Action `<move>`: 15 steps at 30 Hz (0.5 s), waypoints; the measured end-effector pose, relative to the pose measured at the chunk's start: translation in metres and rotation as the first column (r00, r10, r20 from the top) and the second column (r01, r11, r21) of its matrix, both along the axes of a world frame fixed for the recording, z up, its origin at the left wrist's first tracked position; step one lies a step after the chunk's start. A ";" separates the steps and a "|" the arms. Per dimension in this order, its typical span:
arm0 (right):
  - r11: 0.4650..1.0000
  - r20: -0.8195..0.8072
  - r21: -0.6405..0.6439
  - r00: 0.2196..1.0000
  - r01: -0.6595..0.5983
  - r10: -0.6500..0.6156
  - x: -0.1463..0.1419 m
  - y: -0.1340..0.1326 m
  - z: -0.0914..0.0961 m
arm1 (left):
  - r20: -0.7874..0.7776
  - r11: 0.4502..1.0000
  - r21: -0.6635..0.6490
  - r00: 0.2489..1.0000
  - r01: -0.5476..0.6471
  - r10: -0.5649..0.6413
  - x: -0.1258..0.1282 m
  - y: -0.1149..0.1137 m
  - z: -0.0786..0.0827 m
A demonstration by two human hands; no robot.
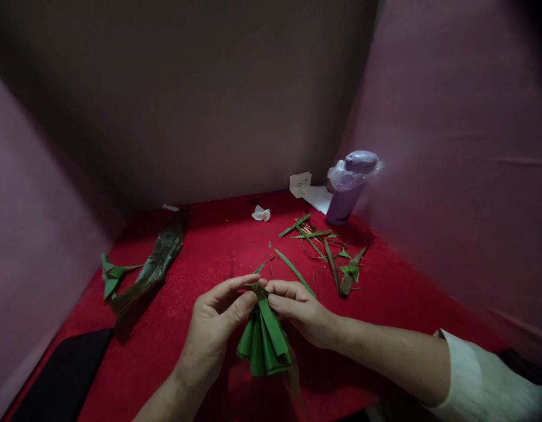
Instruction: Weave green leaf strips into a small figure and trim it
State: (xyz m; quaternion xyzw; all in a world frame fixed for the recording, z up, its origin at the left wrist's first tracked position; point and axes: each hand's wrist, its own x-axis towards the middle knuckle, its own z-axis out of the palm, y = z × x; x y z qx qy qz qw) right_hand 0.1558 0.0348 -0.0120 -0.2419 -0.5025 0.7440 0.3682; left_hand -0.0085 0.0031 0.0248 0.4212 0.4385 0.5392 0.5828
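Between my two hands is a bundle of folded green leaf strips (264, 343), pinched at its top and fanning out downward like a small skirt. My left hand (216, 316) grips the bundle's gathered top from the left, thumb in front. From the right, my right hand (304, 310) pinches the same gathered top with thumb and fingers. A thin brownish strip hangs by the bundle's right side, blurred at its lower end. Just beyond my right hand lies a narrow green leaf strip (292, 271) on the red cloth (209, 252).
At the back right stands a purple bottle (345, 196) with clear plastic around its top, near white papers (317, 198). Leaf scraps (312, 234) lie before it. Crumpled white tissue (261, 214) sits mid-back. Leftward are a long dark leaf (163, 252), a folded green leaf (111, 275) and a black flat object (64, 375).
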 end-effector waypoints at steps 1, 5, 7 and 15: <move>1.000 -0.004 0.003 1.000 0.006 -0.006 0.000 0.001 0.000 | 0.013 1.000 -0.017 1.000 0.017 -0.017 0.001 -0.001 0.000; 0.992 0.094 0.120 0.995 0.022 -0.034 0.001 0.002 0.003 | 0.001 0.999 -0.009 0.999 -0.035 0.035 0.003 -0.003 0.003; 0.934 0.191 0.323 0.956 0.153 -0.223 0.003 0.001 0.009 | -0.036 0.998 0.014 0.997 -0.065 0.065 0.002 -0.003 0.004; 0.392 0.009 0.880 0.815 0.268 -0.579 0.010 -0.002 0.026 | -0.220 0.994 0.112 0.975 0.011 0.014 0.005 -0.002 0.005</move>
